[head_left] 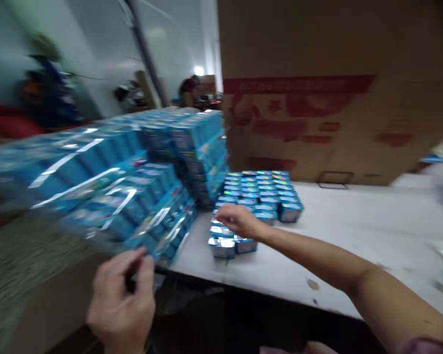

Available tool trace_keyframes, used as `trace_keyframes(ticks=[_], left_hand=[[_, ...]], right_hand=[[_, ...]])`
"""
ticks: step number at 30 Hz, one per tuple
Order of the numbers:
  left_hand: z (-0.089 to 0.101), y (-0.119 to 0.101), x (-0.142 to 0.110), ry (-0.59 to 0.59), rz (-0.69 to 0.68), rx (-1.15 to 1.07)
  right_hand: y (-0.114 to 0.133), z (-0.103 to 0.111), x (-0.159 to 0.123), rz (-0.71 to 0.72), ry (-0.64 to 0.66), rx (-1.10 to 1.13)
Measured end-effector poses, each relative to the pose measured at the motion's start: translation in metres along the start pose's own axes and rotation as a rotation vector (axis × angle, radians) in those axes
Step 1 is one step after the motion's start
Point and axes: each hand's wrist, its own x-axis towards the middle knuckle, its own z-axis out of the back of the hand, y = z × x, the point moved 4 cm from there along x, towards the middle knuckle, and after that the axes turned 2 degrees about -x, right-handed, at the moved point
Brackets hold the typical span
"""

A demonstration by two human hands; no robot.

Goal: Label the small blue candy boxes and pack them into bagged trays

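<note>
Head view: small blue boxes (pixel 290 212) stood in tight rows on the white worktop (pixel 354 221), beside the shiny blue packs (pixel 203 147).
Right hand: this hand (pixel 243 222) was over the near part of the rows, fingers curled down. Whether it had hold of a box, I could not tell.
Left hand: this one (pixel 121 300) was near the low edge of the packs, half curled, finger and thumb tips close. Nothing showed in it; blur hid whether the tips met.
Box feel: each small box was likely light and a bit stiff, with slick sides. A hard squeeze could dent it.
Best hold: two flat sides, finger on one and thumb on the other, seemed best.
Box count: four rows; too blurry to count every box.
Pack count: many, too smeared to count.
Hand count: two.
Big brown box: one (pixel 299 49), behind the rows.
Metal loop: one (pixel 335 187), by its foot.
</note>
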Motion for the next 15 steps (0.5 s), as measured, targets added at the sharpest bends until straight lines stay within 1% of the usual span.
trace_keyframes(ticks=[1,2,4,5,6,8,9,11,13,15], left_hand=[[-0.023,0.001,-0.022,0.149,-0.073,0.002],[-0.048,0.005,-0.046,0.347,-0.098,-0.038],[-0.099,0.015,-0.099,0.737,-0.078,-0.102],[-0.122,0.017,-0.127,0.921,-0.105,-0.133],[-0.141,0.016,-0.154,1.074,-0.133,-0.161],[-0.17,0.008,-0.202,1.294,-0.194,-0.213],[-0.179,0.001,-0.223,1.364,-0.228,-0.233],[-0.192,-0.017,-0.254,1.437,-0.291,-0.262],[-0.201,-0.035,-0.275,1.449,-0.329,-0.272],[-0.211,-0.049,-0.288,1.449,-0.351,-0.26]], right_hand=[[-0.006,0.0,-0.043,-0.074,0.015,-0.006],[-0.012,0.003,-0.086,-0.151,0.021,-0.036],[-0.023,0.017,-0.17,-0.319,0.002,-0.148],[-0.028,0.032,-0.212,-0.418,-0.027,-0.226],[-0.032,0.05,-0.253,-0.527,-0.066,-0.312],[-0.035,0.099,-0.336,-0.774,-0.175,-0.5],[-0.034,0.126,-0.375,-0.898,-0.229,-0.59],[-0.031,0.181,-0.448,-1.131,-0.335,-0.777],[-0.033,0.229,-0.509,-1.345,-0.398,-0.908],[-0.04,0.265,-0.558,-1.55,-0.414,-0.95]])
